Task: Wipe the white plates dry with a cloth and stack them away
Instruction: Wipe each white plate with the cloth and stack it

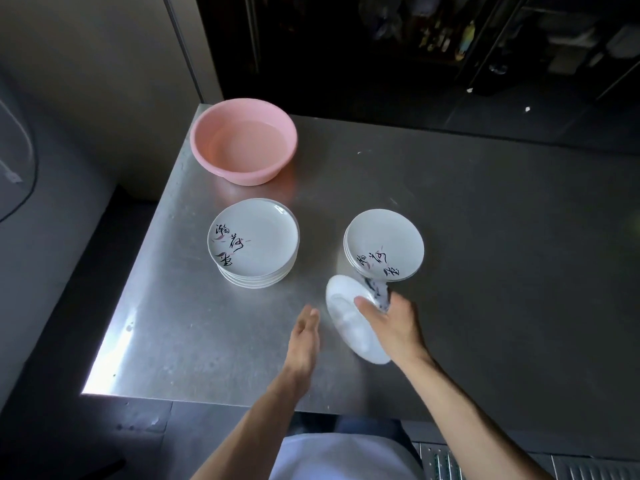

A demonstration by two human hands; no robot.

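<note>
Two stacks of white plates with black brush writing stand on the steel table (pixel 194 327). The left stack (pixel 254 242) holds several plates; the right stack (pixel 384 249) is lower. My right hand (pixel 391 315) grips a tilted white plate (pixel 349 320) by its rim, underside toward me, just in front of the right stack. A patterned white-and-blue cloth (pixel 377 291) is bunched between that hand and the plate. My left hand (pixel 304 336) hovers with straight fingers left of the held plate, touching nothing.
A pink plastic basin (pixel 207 129) with water in it sits at the table's far left corner. The table's left edge drops to a dark floor. Dark shelving stands behind the table. A metal grate lies at lower right.
</note>
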